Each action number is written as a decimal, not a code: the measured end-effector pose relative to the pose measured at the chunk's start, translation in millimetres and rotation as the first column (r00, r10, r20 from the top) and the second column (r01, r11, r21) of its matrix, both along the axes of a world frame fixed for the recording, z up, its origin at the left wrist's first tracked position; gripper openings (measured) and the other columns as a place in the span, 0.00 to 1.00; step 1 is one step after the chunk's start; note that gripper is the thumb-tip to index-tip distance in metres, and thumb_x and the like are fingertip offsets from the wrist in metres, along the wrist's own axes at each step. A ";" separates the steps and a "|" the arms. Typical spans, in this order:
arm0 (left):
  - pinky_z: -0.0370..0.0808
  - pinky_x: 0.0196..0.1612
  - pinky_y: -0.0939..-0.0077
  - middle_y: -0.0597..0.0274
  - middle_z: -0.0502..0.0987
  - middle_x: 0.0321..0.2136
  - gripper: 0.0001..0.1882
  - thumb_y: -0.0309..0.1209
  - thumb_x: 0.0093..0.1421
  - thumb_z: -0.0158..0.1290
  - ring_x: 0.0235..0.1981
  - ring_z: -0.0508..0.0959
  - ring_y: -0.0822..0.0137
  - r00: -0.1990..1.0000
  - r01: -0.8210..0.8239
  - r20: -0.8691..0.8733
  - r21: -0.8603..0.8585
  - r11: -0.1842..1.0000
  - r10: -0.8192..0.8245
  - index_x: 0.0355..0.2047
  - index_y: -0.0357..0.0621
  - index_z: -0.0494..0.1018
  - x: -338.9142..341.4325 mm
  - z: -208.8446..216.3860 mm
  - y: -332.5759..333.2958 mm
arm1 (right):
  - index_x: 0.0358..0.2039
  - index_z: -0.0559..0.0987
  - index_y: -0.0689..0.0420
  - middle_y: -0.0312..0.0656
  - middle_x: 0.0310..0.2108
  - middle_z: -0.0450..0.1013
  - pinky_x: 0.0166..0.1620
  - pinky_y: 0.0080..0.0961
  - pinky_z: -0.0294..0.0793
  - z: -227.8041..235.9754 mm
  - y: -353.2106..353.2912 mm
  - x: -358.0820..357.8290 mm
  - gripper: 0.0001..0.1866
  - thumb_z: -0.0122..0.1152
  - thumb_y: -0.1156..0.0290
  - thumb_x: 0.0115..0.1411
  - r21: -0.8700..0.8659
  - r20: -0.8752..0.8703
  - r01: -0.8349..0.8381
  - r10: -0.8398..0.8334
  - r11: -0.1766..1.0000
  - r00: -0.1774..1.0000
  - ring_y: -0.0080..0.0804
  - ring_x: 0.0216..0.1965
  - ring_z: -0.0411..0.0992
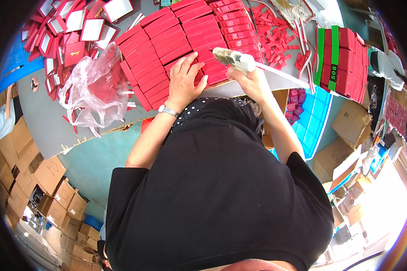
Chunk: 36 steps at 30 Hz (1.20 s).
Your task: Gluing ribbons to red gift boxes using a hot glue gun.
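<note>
Black cloth of the wearer's shirt (221,189) fills the lower middle, nearest the camera. Beyond it, at upper centre, a block of red boxes (158,47) sits on the grey table (45,128), packed edge to edge, probably so the rows stay straight and within reach of both arms. Over its near part, the left hand (184,83) lies with fingers spread and thumb apart, clenched on nothing that shows, perhaps steadying the rows. Fingers of the right hand (253,83) wrap the handheld tool (233,58), likely a glue gun, its body laid across the boxes, presumably to keep it ready; how firmly they squeeze, I cannot tell.

Counted: two hands, one tool, one wristwatch (168,110), one clear plastic bag (99,92) left of the block, and two green bands (334,58) round the stack (350,63) at upper right, seemingly to hold it together. The block shows about four columns; its single boxes are too tight to count surely. The open boxes (74,52) at upper left and loose red strips (273,38) at upper right overlap too much to number.
</note>
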<state>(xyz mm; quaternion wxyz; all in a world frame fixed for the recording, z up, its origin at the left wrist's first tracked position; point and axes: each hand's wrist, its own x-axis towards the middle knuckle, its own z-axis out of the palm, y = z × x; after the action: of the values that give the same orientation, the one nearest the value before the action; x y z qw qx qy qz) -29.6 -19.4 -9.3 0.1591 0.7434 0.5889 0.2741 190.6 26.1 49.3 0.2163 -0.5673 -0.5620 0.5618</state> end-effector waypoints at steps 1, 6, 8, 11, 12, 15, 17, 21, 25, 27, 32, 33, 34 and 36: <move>0.64 0.59 0.57 0.60 0.68 0.58 0.19 0.36 0.52 0.62 0.58 0.66 0.55 1.000 0.002 0.001 -0.007 1.000 -0.002 0.45 0.47 0.76 -0.1 0.1 -0.3 | 0.52 0.77 0.56 0.45 0.35 0.79 0.44 0.28 0.73 1.3 2.4 -4.1 0.21 0.61 0.64 0.59 -0.021 -0.023 -0.014 0.014 1.000 1.000 0.31 0.37 0.77; 0.63 0.60 0.58 0.60 0.69 0.58 0.21 0.35 0.50 0.63 0.58 0.67 0.55 1.000 0.000 0.012 -0.013 1.000 0.000 0.45 0.48 0.76 -0.8 -0.5 -0.8 | 0.52 0.77 0.55 0.46 0.33 0.78 0.43 0.29 0.74 -3.6 5.5 -10.5 0.21 0.61 0.63 0.59 0.043 0.012 -0.049 0.048 0.998 0.999 0.34 0.36 0.77; 0.63 0.60 0.58 0.60 0.68 0.58 0.21 0.35 0.50 0.63 0.58 0.67 0.55 1.000 0.000 0.011 -0.012 1.000 0.000 0.45 0.48 0.76 -1.6 -1.1 -1.1 | 0.50 0.79 0.54 0.45 0.28 0.78 0.39 0.29 0.75 0.7 8.6 -11.3 0.19 0.60 0.61 0.60 -0.031 0.061 -0.043 0.045 0.999 0.997 0.33 0.31 0.77; 0.63 0.60 0.58 0.60 0.69 0.58 0.20 0.35 0.50 0.63 0.58 0.67 0.55 1.000 -0.004 0.008 -0.017 1.000 0.005 0.45 0.48 0.76 -1.6 -1.2 -1.0 | 0.48 0.79 0.53 0.42 0.22 0.76 0.35 0.29 0.74 8.7 13.1 -10.6 0.18 0.59 0.60 0.61 -0.128 0.136 -0.056 0.074 0.990 0.988 0.30 0.25 0.76; 0.63 0.60 0.58 0.60 0.69 0.58 0.20 0.35 0.50 0.63 0.58 0.67 0.55 1.000 -0.003 0.009 -0.017 1.000 0.003 0.45 0.48 0.76 -1.6 -0.6 -0.7 | 0.48 0.79 0.53 0.42 0.22 0.76 0.35 0.29 0.74 9.1 12.9 -9.7 0.18 0.59 0.60 0.61 -0.128 0.138 -0.055 0.072 0.990 0.988 0.30 0.25 0.76; 0.64 0.59 0.57 0.60 0.68 0.58 0.19 0.36 0.52 0.62 0.58 0.66 0.55 1.000 0.001 0.007 -0.013 1.000 -0.001 0.45 0.48 0.76 -1.6 1.6 -0.1 | 0.45 0.80 0.54 0.39 0.18 0.74 0.32 0.28 0.73 9.6 12.9 -4.8 0.17 0.59 0.59 0.61 -0.144 0.144 -0.019 0.040 0.989 0.989 0.28 0.22 0.74; 0.64 0.59 0.57 0.60 0.68 0.58 0.19 0.36 0.52 0.62 0.58 0.66 0.55 1.000 -0.002 0.005 -0.007 1.000 0.002 0.44 0.48 0.76 -1.4 0.9 -0.2 | 0.41 0.81 0.56 0.38 0.17 0.73 0.30 0.28 0.73 7.5 13.8 0.4 0.16 0.59 0.57 0.61 -0.200 0.137 0.016 0.012 0.980 0.990 0.26 0.21 0.74; 0.64 0.59 0.57 0.60 0.68 0.57 0.19 0.35 0.52 0.62 0.58 0.66 0.55 1.000 0.001 0.001 0.000 1.000 -0.001 0.44 0.49 0.76 -1.0 0.0 0.4 | 0.38 0.81 0.58 0.37 0.16 0.72 0.29 0.27 0.72 3.8 12.4 6.0 0.17 0.59 0.56 0.61 -0.121 0.179 0.040 -0.018 0.992 0.984 0.24 0.20 0.73; 0.64 0.59 0.57 0.60 0.68 0.57 0.19 0.35 0.51 0.62 0.58 0.66 0.55 1.000 0.001 0.008 -0.002 1.000 0.000 0.44 0.49 0.76 -1.0 -0.3 0.5 | 0.39 0.79 0.59 0.34 0.17 0.70 0.27 0.23 0.69 10.8 15.6 9.4 0.14 0.59 0.61 0.62 -0.159 0.171 0.061 -0.033 0.985 0.985 0.21 0.20 0.70; 0.64 0.59 0.57 0.60 0.68 0.57 0.19 0.35 0.51 0.62 0.58 0.66 0.55 1.000 0.001 0.010 -0.001 1.000 -0.001 0.44 0.49 0.76 -1.4 -0.3 0.5 | 0.38 0.80 0.59 0.37 0.18 0.73 0.31 0.27 0.72 13.0 14.0 9.2 0.16 0.60 0.57 0.61 -0.169 0.199 0.067 -0.033 0.983 0.979 0.24 0.23 0.74; 0.65 0.58 0.55 0.57 0.66 0.59 0.20 0.36 0.50 0.63 0.58 0.65 0.52 1.000 0.014 0.005 -0.051 0.999 -0.014 0.44 0.48 0.75 -2.5 5.5 3.3 | 0.42 0.77 0.61 0.35 0.24 0.76 0.35 0.22 0.72 11.9 12.5 10.1 0.11 0.58 0.68 0.64 -0.072 -0.029 0.046 -0.048 0.996 0.998 0.20 0.28 0.73; 0.65 0.58 0.55 0.57 0.66 0.59 0.20 0.36 0.50 0.63 0.58 0.65 0.52 1.000 0.012 0.004 -0.051 0.999 -0.012 0.44 0.48 0.75 -2.8 6.3 3.8 | 0.42 0.77 0.61 0.35 0.24 0.76 0.35 0.22 0.72 8.0 13.0 9.0 0.11 0.58 0.68 0.64 -0.072 -0.029 0.044 -0.046 0.996 0.999 0.20 0.28 0.73; 0.65 0.58 0.55 0.56 0.65 0.60 0.22 0.36 0.49 0.64 0.58 0.65 0.51 1.000 0.004 0.011 -0.063 0.998 -0.003 0.45 0.48 0.75 -2.5 7.0 4.7 | 0.47 0.77 0.58 0.39 0.29 0.77 0.39 0.26 0.73 2.7 14.0 7.0 0.16 0.60 0.64 0.61 -0.030 -0.029 0.043 -0.043 0.999 0.999 0.27 0.32 0.75; 0.64 0.58 0.54 0.55 0.64 0.61 0.23 0.36 0.47 0.64 0.57 0.65 0.50 1.000 -0.008 0.017 -0.075 0.997 0.009 0.45 0.47 0.74 -2.0 8.0 6.0 | 0.51 0.77 0.55 0.44 0.33 0.78 0.44 0.29 0.74 -2.4 17.2 1.9 0.21 0.61 0.60 0.59 0.012 -0.028 0.039 -0.038 0.999 0.999 0.34 0.36 0.77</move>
<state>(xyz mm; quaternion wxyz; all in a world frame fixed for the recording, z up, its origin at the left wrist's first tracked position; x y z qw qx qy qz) -31.6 -13.4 -1.3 0.1909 0.7321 0.6004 0.2592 192.5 43.2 46.9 0.2383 -0.5688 -0.5516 0.5616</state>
